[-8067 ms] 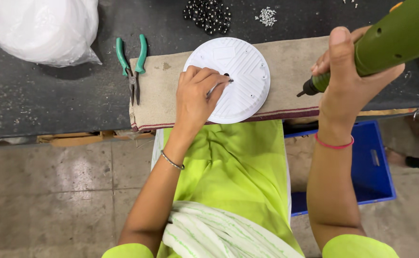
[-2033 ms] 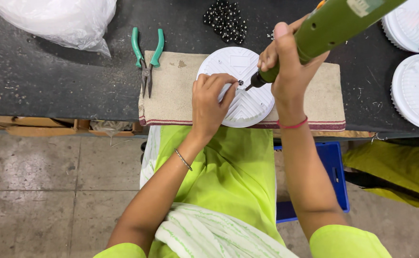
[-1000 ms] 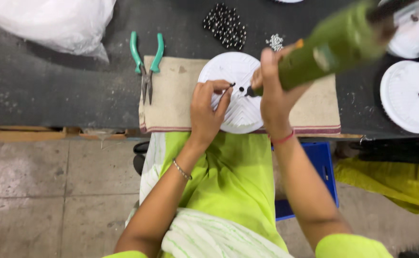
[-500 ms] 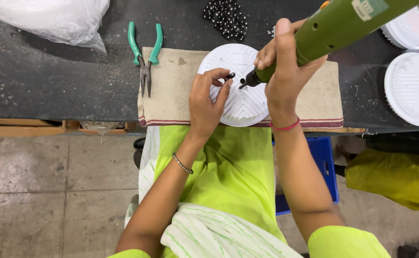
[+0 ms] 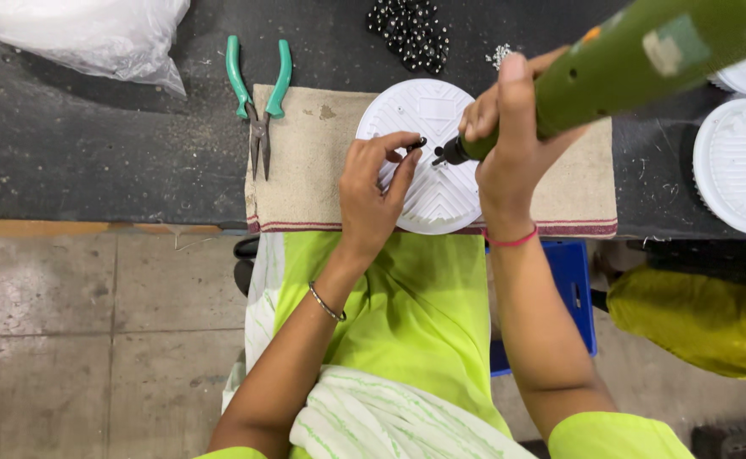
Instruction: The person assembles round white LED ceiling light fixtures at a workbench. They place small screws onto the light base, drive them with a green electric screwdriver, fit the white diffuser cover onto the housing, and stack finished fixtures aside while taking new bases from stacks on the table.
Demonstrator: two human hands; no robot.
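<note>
We saw the left hand resting on the white ribbed disc, its thumb and forefinger pinched on a small dark part, possibly a screw, though it was too small for us to tell; the other fingers lay curled against the disc's face. The right hand was closed around the green power screwdriver, whose dark tip pointed down at the disc just beside that small part; the tool's body slanted up and away toward the upper right. The disc lay on a tan cloth mat spread over the dark workbench, at the near edge, between the two hands.

To the left of the disc, green-handled pliers lay partly on the mat, partly on the bench. Beyond the disc we noted a loose heap of small black parts and, near it, a smaller scatter of pale bits, neither in any tray. A clear plastic bag sat at the far left corner; we could not make out its contents. Another white disc lay on the bench at the right, with a dark part standing in its middle; a blue crate stood under the bench.
</note>
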